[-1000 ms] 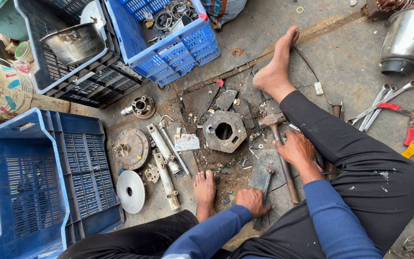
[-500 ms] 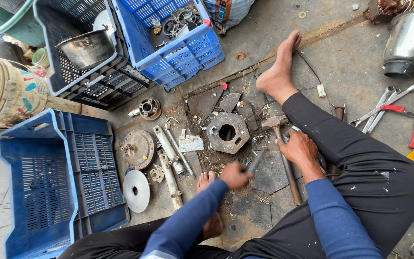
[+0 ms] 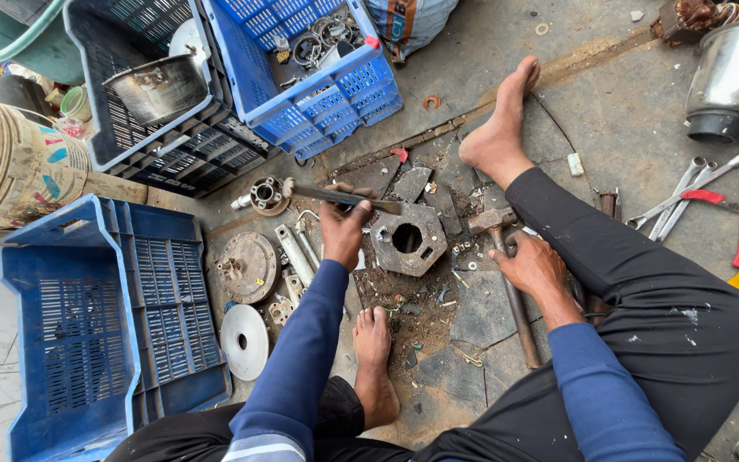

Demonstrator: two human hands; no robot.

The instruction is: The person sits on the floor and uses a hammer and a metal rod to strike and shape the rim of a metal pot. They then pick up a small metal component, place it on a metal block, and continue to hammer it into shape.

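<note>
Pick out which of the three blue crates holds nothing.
The blue crate at lower left, beside the left arm; the two upper crates hold a metal bowl and metal rings.

I see my left hand (image 3: 342,229) closed on a flat steel tool (image 3: 348,198), dull grey with a dark, oily surface. Beneath it lies a cast metal housing (image 3: 405,239), matt grey, rough, grimy. My right hand (image 3: 534,265) rests on a hammer (image 3: 506,274): rusted, pitted metal head, dark worn handle. The metal disc (image 3: 245,341) is smooth, pale and lightly reflective; the round plate (image 3: 248,267) is brown with rust. The spanners (image 3: 686,192) are bright polished steel. The blue crate (image 3: 87,325) is moulded perforated plastic, scuffed and dusty. The floor (image 3: 626,111) is rough, cracked concrete. My sleeves are matt blue cloth
</note>
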